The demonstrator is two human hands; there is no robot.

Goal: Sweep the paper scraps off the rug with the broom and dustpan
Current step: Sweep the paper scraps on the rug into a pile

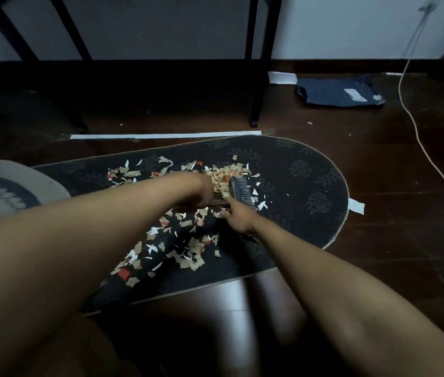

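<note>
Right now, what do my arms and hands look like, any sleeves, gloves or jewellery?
Both forearms are bare as far as the frame shows: no sleeves or gloves. No watch, bracelet or ring is visible on the left hand or right hand, though dim light hides fine detail.

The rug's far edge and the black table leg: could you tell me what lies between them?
In the head view, a long white strip lies on the dark floor between rug and table leg.

A room in a home is suggested by a dark wooden floor (378, 213), a patterned oval rug (310, 180), black furniture legs (256, 104) and a white cord (419, 137) trailed along the wall.
</note>
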